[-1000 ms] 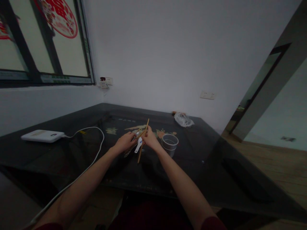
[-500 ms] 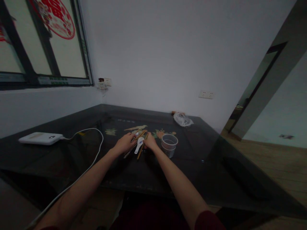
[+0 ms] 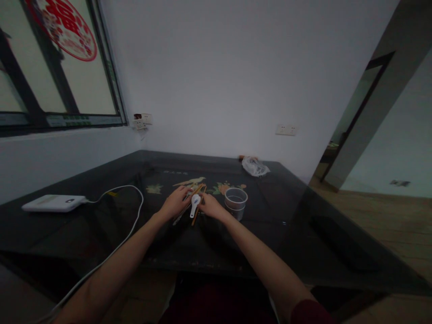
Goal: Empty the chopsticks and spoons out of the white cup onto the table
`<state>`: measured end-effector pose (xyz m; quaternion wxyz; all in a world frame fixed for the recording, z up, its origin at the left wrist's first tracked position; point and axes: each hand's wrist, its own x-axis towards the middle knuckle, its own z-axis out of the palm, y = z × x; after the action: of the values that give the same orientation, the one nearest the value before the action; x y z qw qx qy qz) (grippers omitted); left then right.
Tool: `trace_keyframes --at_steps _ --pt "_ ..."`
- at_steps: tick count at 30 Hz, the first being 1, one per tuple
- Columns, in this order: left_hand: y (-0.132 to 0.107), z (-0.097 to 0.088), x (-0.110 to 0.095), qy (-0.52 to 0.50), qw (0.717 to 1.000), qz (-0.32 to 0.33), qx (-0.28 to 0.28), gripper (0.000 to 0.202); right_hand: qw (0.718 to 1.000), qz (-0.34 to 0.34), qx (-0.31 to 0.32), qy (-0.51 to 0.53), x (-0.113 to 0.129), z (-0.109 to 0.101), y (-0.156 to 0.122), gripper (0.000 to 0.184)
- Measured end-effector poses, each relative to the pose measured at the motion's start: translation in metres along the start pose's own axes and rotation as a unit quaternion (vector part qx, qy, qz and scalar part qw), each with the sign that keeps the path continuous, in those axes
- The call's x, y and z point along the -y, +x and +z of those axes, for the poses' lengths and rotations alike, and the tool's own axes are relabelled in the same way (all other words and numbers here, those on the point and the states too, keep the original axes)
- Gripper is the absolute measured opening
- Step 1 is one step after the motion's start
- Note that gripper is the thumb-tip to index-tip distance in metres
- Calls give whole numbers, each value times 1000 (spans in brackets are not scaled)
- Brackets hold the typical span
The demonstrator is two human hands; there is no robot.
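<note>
A white spoon (image 3: 194,205) lies between my hands on the dark table, its handle pointing toward me. My left hand (image 3: 176,201) is closed over a slim bundle of chopsticks and shiny metal utensils (image 3: 178,219), whose near ends stick out below the fingers. From the other side, my right hand (image 3: 212,207) pinches at the edge of the spoon; its thumb is partly hidden. Under those right fingers runs a wooden chopstick (image 3: 195,218). Just right of my right hand stands a clear plastic cup (image 3: 236,199), upright and apart from it.
At the left is a white power bank (image 3: 54,203), its white cable (image 3: 139,210) looping past my left forearm. A crumpled clear plastic bag (image 3: 254,166) sits at the table's back edge. A long dark object (image 3: 340,243) lies on the right of the table (image 3: 276,243).
My right hand has shifted from the far ends of the chopsticks nearer to the spoon's side, its fingers now at the spoon. My left hand stays over its bundle. The view has turned slightly.
</note>
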<state>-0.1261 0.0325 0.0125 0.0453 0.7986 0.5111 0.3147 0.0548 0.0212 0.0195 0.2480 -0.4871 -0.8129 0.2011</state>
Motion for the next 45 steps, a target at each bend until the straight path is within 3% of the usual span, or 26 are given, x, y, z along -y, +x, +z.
trace_keyframes --at_steps 3,6,9,12,16,19,22,25,32,38,42,45 --pt "3 -1 -7 -56 997 30 -38 27 998 -46 5 36 -1 -4 -23 36" --pt "4 1 -16 -132 990 18 -42 28 990 -123 0 74 1 -13 -52 36" --pt "5 8 -26 -214 977 12 -6 40 978 -165 -26 121 2 -31 -86 23" --pt "4 18 -41 -289 956 25 50 57 974 -187 -13 126 -7 -52 -120 19" --pt "3 38 -66 -344 930 -5 127 78 985 -138 -1 101 -38 -75 -152 22" --pt "8 57 -84 -369 915 -35 162 96 987 -73 -50 134 -64 -83 -159 30" --pt "14 74 -100 -408 893 -32 188 101 973 -1 -97 209 -82 -85 -155 36" --pt "19 84 -112 -413 894 -32 171 96 961 29 -121 248 -90 -84 -150 39" --pt "18 92 -123 -395 908 -53 129 89 965 11 -115 234 -87 -79 -151 33" --pt "20 78 -124 -368 923 -52 104 83 970 17 -132 205 -90 -79 -150 30" --pt "31 40 -108 -329 940 -75 54 76 975 20 -134 177 -93 -79 -152 25" --pt "36 5 -77 -328 940 -96 -15 68 974 15 -140 175 -93 -79 -152 19"
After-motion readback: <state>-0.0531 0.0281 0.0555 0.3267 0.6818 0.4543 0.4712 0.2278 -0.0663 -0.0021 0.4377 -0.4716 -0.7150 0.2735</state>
